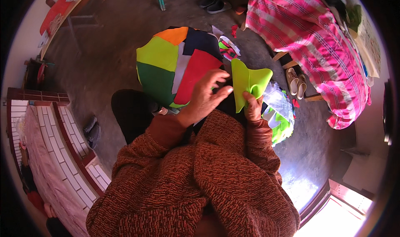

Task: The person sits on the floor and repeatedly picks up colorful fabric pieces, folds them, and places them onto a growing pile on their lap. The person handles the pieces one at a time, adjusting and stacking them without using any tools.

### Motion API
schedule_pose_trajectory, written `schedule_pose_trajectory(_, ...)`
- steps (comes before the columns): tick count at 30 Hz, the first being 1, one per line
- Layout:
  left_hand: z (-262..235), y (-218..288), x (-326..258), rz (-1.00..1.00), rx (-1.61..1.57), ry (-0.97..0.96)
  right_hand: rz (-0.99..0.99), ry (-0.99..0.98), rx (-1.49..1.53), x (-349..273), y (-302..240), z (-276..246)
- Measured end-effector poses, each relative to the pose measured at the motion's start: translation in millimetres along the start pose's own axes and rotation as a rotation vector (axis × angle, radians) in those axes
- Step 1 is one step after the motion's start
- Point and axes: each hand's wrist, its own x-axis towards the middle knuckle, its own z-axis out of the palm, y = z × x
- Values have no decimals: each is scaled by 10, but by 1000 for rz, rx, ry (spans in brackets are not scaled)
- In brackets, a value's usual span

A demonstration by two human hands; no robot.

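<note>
My right hand (253,107) pinches the lower edge of a bright lime-green felt piece (249,82), which stands up curled in front of me. My left hand (207,96) hovers just left of it, fingers spread and bent, fingertips touching or almost touching the green piece's left edge; whether it grips anything I cannot tell. Under the left hand lies a round stack of coloured felt sheets (175,64): red, dark green, lime, orange, navy and grey. Both arms wear a rust-brown knitted sweater.
A plastic bag with more bright scraps (278,112) sits right of my right hand. A bed with a pink striped blanket (310,41) fills the upper right, pale slippers (296,83) beside it. Dark shoes (216,4) lie far off; a brick ledge (66,141) runs at left.
</note>
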Motion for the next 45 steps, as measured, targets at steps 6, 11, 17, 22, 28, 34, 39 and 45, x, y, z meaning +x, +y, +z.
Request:
schedule_pose_trajectory(6,191,-97,-21,-327,-288,-82,-262,-231,-516,-52,-107,122)
schedule_pose_trajectory(11,235,-318,-81,-377,-290,11,-372,-328,-622,-28,-22,134)
schedule_pose_trajectory(17,257,-552,-137,-435,-350,51,-193,-260,-528,-37,22,40)
schedule_pose_trajectory(22,216,-557,-97,-431,-259,31,-130,89,-137,-63,122,-21)
schedule_pose_trajectory(28,21,-337,209,-328,-424,94,-544,334,-806,-215,243,-409)
schedule_pose_trajectory(34,-256,-86,837,-176,-244,-5,25,481,49,-156,256,-342)
schedule_pose_trajectory(39,-714,-53,1284,-23,-453,83,26,512,52,-167,216,-249)
schedule_pose_trajectory(45,-1610,-1202,1019,-197,102,536,-28,439,47,-144,256,-200)
